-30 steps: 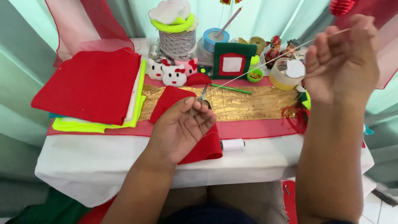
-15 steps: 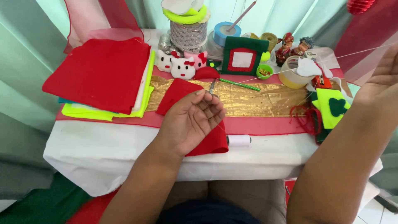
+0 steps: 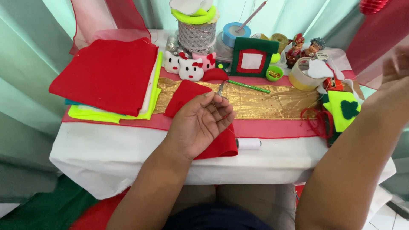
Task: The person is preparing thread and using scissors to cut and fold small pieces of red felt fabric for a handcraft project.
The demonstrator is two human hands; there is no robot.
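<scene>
since the earlier frame the right hand (image 3: 394, 70) has swung further out to the right edge of view, raised and blurred, so i cannot tell whether its fingers are closed or what they hold. the left hand (image 3: 200, 123) has stayed palm up over the red felt piece (image 3: 187, 96), fingers loosely curled and open, gripping nothing that can be made out. the felt piece lies flat near the front edge of a small table (image 3: 128, 149) draped in white cloth, crossed by a shiny gold fabric strip (image 3: 272, 100) over red. pale green curtains hang all round. at back left a stack of soft felt sheets (image 3: 106, 76), red on top with white and neon yellow beneath, overhangs the table side. behind the hand sit three small plush cat faces (image 3: 189, 68), a spool of silvery lace ribbon (image 3: 196, 36), a green and red felt frame (image 3: 251, 57), and a roll of tape (image 3: 300, 76). a white thread spool (image 3: 248, 143) lies on its side just right of the felt piece at the front edge. at far right a neon felt shape with a green heart (image 3: 343, 108) rests beside tangled red cord (image 3: 317, 121). the table back is crowded; the white front strip has bare space.
</scene>
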